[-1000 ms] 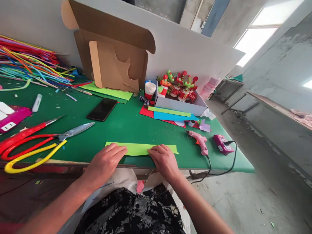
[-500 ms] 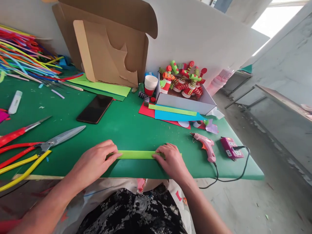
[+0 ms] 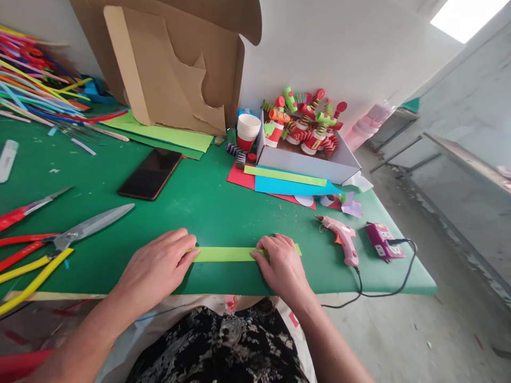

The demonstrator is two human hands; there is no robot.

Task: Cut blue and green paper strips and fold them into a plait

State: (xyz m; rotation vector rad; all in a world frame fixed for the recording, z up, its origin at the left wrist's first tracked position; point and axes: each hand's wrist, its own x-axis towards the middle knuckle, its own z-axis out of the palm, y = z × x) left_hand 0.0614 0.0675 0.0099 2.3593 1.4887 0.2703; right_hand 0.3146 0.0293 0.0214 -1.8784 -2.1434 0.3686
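Note:
A light green paper strip lies lengthwise near the front edge of the green table. My left hand is closed on its left end, thumb and fingers pinching the paper. Toward the other end my right hand pinches the strip as well, and a short tip sticks out beyond it. Left of my left hand lie large shears with red handles, and yellow handles overlap them. A pink glue gun rests to the right of my right hand.
Behind the strip are a black phone, stacked paper cups and a white box of paper-spring figures. Coloured sheets lie before the box. A purple power socket with a black cable sits right. Cardboard leans on the wall.
The camera view has shifted slightly. Both hands keep hold of the strip in nearly the same place, and the strip still lies flat.

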